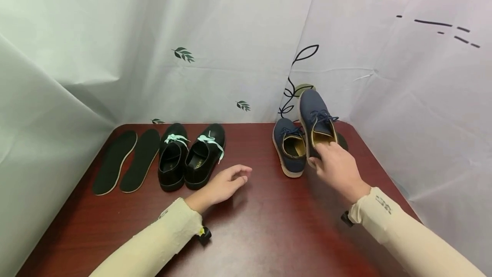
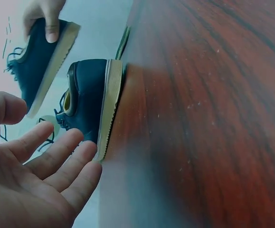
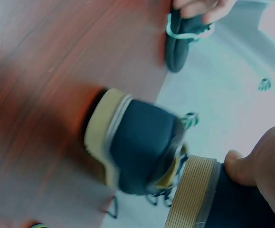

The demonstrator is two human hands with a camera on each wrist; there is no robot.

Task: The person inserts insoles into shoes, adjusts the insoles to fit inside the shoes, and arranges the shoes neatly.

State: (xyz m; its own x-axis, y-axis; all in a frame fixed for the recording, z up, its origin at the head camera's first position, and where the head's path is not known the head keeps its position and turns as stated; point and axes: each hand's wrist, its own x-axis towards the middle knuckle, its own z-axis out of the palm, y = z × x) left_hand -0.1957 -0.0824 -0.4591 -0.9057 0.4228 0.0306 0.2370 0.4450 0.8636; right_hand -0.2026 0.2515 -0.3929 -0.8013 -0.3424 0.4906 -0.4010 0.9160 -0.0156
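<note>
My right hand grips a navy lace-up shoe at its heel, thumb on the outside and fingers reaching into the opening. That shoe is raised off the table, toe pointing up and away. Just left of it, the matching navy shoe stands on the table, its tan sole facing the right wrist camera. My left hand hovers over the middle of the table, palm turned inward, fingers relaxed and holding nothing. In the left wrist view its fingers overlap the standing shoe.
Two black shoes with mint laces stand left of my left hand. Beside them lie two dark insoles. Part of another dark flat piece shows behind the raised shoe. White fabric hangs around the reddish-brown table.
</note>
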